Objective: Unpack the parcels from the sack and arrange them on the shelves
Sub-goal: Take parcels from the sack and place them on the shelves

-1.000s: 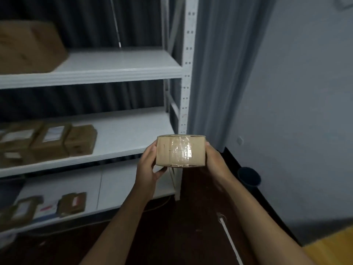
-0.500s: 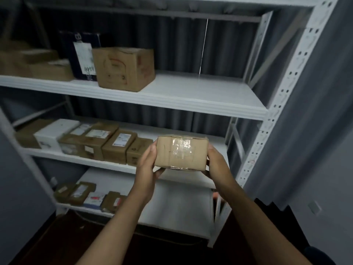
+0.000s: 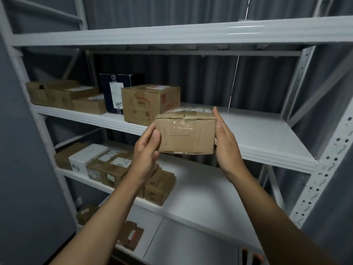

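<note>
I hold a small brown cardboard parcel (image 3: 186,134), sealed with clear tape, in front of the second shelf (image 3: 263,136) of a white metal rack. My left hand (image 3: 146,150) grips its left end, thumb on the front face and fingers tucked behind. My right hand (image 3: 227,148) presses flat against its right end with the fingers stretched straight. The parcel hovers at the shelf's front edge, just right of a larger brown carton (image 3: 145,104). No sack is in view.
Left of the carton stand a dark box (image 3: 116,88) and several brown parcels (image 3: 63,94). The third shelf (image 3: 200,197) holds a row of boxes (image 3: 114,167) at its left. Flat parcels (image 3: 131,236) lie on the bottom shelf. The top shelf (image 3: 172,33) spans overhead; a perforated upright (image 3: 324,178) stands right.
My view has swung left and up from the floor and wall to the rack. Both hands have raised the parcel from the third shelf's height to the second shelf's edge.
</note>
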